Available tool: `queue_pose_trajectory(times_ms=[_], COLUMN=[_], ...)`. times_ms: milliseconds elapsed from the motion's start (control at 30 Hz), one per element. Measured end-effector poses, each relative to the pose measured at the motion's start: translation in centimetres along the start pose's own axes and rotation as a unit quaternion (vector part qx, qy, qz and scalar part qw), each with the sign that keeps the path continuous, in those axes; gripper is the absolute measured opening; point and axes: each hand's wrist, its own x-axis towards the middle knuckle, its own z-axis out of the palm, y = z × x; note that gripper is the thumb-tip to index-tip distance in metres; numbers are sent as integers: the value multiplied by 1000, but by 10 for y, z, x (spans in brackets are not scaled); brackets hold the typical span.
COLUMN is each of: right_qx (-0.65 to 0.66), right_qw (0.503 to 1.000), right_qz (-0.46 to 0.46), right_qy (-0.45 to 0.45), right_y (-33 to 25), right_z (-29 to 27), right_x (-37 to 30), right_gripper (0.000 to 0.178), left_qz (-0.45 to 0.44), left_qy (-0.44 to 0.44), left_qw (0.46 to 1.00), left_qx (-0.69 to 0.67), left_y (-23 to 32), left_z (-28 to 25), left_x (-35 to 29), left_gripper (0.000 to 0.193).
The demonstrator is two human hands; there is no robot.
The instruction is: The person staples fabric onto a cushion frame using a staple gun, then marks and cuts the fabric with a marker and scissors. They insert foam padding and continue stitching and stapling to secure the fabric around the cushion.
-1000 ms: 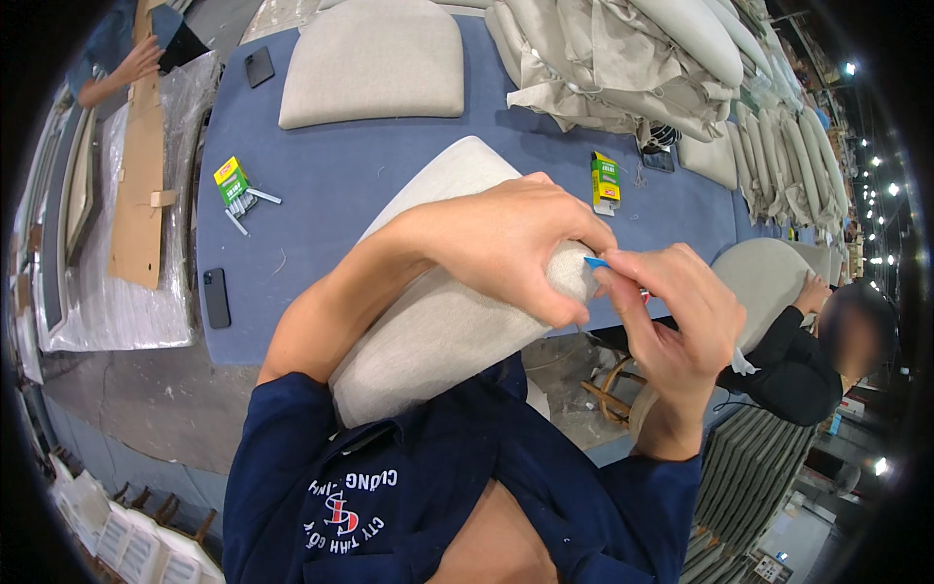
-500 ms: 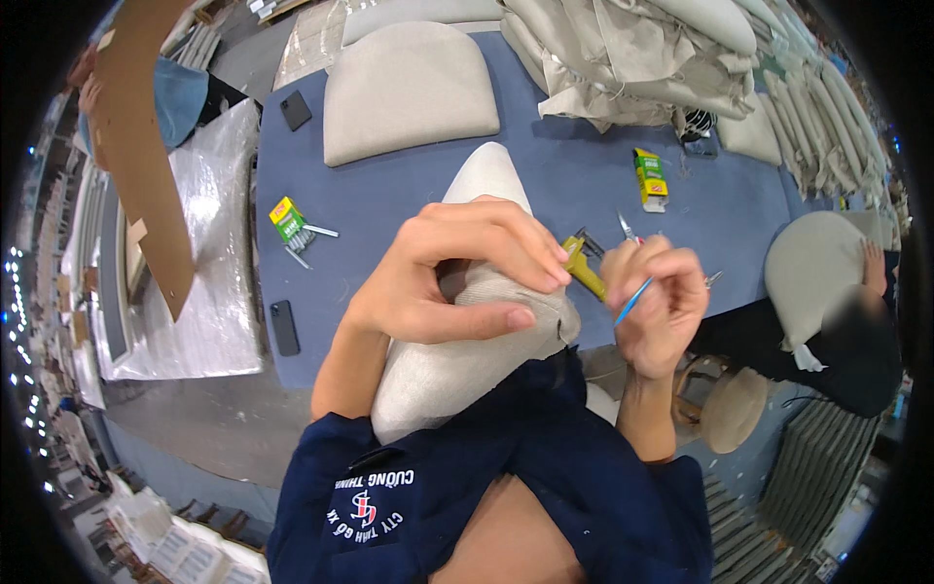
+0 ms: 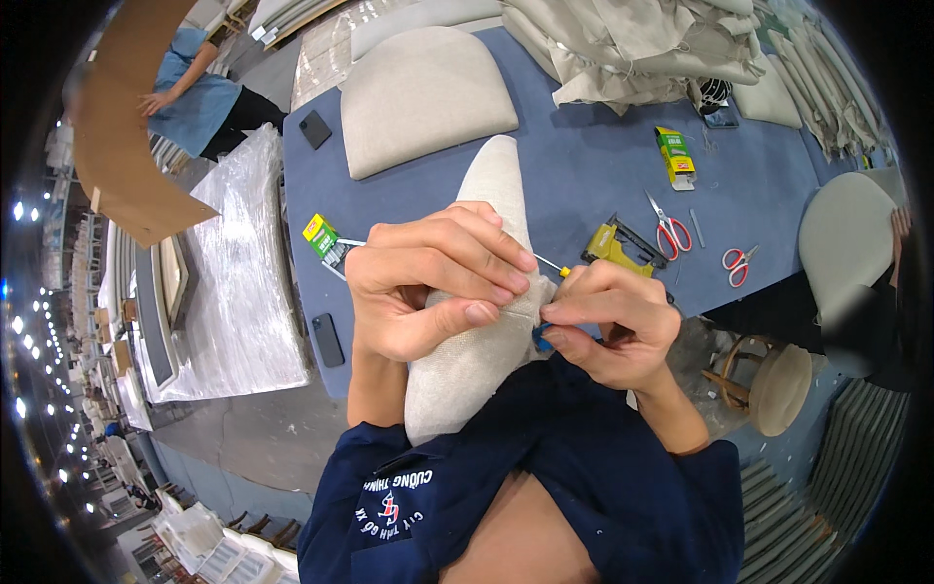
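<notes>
A beige upholstered cushion [image 3: 465, 375] stands on edge in front of my chest, its narrow end pointing away over the table. My left hand [image 3: 433, 277] is wrapped over its right-hand edge, thumb and fingers pressing the fabric. At the cushion's folded corner my right hand [image 3: 623, 316] is closed in a pinch, its fingertips against the fabric. A slim blue tool [image 3: 542, 338] shows in part below those fingertips; its working end is hidden. Just beyond the right hand lie a yellow staple gun [image 3: 613, 245] and a thin tool with a yellow handle [image 3: 563, 272].
Red-handled scissors [image 3: 673, 238] and small red snips [image 3: 739, 265] lie right on the blue table [image 3: 584, 180]. Staple boxes [image 3: 675, 156], phones [image 3: 314, 128], a finished cushion [image 3: 428, 102] and piled covers [image 3: 632, 49] surround the work. A co-worker [image 3: 195, 97] stands left, another sits right.
My right hand has come left to the cushion's corner, bringing the blue tool with it. The left hand keeps its hold. The view has shifted, uncovering the staple gun and scissors.
</notes>
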Motion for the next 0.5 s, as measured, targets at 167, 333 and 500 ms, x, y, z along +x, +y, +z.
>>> queue_pose_trajectory(times_ms=[167,333,500], right_qx=[6,7,18], right_qw=[1000,1000,999], right_qz=[-1,12,23], right_qy=[6,9,-16], right_y=[-1,-3,2], right_z=[1,3,2], right_x=[1,0,4], right_gripper=[24,23,20], left_qz=[-16,-3,-68], left_qy=[24,23,28], left_qw=[1000,1000,992], left_qx=[6,17,101], left_y=[5,5,23], left_z=[4,3,11], left_x=[-1,-3,-1], left_gripper=[19,17,31])
